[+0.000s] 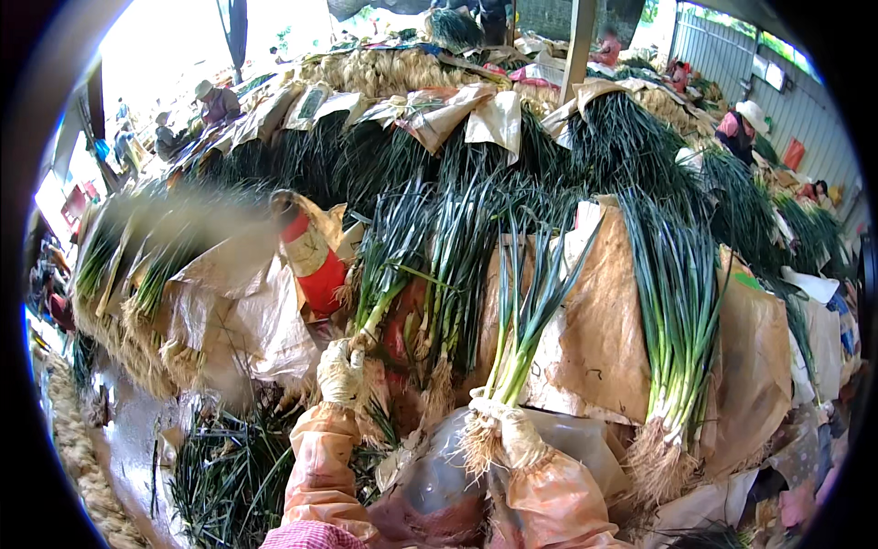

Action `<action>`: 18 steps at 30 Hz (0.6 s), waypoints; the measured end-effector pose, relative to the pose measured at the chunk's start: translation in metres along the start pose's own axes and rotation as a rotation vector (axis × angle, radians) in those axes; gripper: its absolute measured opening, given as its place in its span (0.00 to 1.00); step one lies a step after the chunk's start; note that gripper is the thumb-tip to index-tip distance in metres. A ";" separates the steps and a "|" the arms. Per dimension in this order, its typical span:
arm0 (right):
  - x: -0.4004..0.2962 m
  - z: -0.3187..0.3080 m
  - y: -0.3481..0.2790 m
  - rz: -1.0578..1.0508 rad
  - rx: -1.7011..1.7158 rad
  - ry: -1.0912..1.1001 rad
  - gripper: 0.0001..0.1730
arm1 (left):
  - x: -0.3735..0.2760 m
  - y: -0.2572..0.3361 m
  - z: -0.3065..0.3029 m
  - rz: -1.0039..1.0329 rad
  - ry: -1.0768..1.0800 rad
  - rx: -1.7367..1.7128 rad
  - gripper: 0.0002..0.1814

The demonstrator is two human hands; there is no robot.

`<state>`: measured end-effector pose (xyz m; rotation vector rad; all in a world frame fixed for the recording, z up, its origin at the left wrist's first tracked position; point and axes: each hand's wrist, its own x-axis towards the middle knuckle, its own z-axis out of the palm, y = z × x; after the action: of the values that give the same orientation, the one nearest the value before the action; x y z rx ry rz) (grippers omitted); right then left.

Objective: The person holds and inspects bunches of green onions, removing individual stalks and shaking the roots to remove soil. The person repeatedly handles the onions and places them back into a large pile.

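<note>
My right hand (511, 429), in a pale glove, is closed around a small bunch of green onions (511, 374). Their leaves fan upward and their roots hang below the fist. My left hand (339, 370), also gloved, grips the root end of a green onion stalk (376, 317) at the edge of a heap; its fingertips are partly hidden. Loose green onions (442, 295) lie between and above my hands. A larger trimmed-looking bundle of green onions (675, 329) rests to the right, roots toward me, on brown sheeting (603, 329).
A red and white traffic cone (312, 261) leans behind my left hand. Cut leaves (230, 466) are piled at lower left. Green onion bundles (621, 151) under sacking form a high bank ahead. Several people work around it, among them a person in a pale hat (741, 130).
</note>
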<state>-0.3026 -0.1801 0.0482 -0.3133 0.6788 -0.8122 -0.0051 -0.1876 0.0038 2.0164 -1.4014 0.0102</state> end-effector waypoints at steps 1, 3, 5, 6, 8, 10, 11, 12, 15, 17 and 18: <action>-0.016 0.006 -0.002 -0.007 -0.028 0.056 0.14 | -0.001 0.007 0.000 -0.048 0.011 -0.078 0.13; -0.022 0.014 0.031 0.060 0.064 0.012 0.12 | -0.019 -0.008 -0.035 -0.089 0.062 -0.211 0.14; -0.029 0.025 0.049 0.109 0.156 0.003 0.11 | -0.032 -0.010 -0.042 -0.044 0.135 -0.295 0.13; -0.026 0.030 0.066 0.097 0.239 -0.187 0.10 | -0.040 0.004 -0.063 -0.045 0.168 -0.392 0.11; -0.019 0.020 0.080 0.082 0.181 -0.013 0.10 | -0.067 0.030 -0.039 -0.009 0.076 -0.489 0.08; 0.002 -0.007 0.096 0.116 0.312 -0.180 0.05 | -0.099 0.060 -0.044 0.176 -0.018 -0.450 0.07; 0.003 0.009 0.112 0.091 0.212 -0.029 0.04 | -0.118 0.064 -0.054 0.293 -0.014 -0.459 0.08; 0.000 0.024 0.122 0.111 0.207 -0.013 0.04 | -0.142 0.052 -0.048 0.301 -0.081 -0.559 0.11; -0.001 0.013 0.135 0.088 -0.012 0.008 0.07 | -0.151 0.030 -0.034 -0.142 -0.454 -1.119 0.23; -0.002 0.014 0.144 -0.021 -0.269 0.119 0.07 | -0.124 0.020 -0.024 -0.387 -0.463 -1.106 0.27; -0.011 0.021 0.142 0.064 -0.337 0.141 0.13 | -0.108 0.034 -0.029 -0.534 -0.580 -1.077 0.29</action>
<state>-0.2148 -0.0787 -0.0027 -0.5395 0.9558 -0.6608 -0.0684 -0.0898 0.0037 1.3828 -0.7788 -1.3417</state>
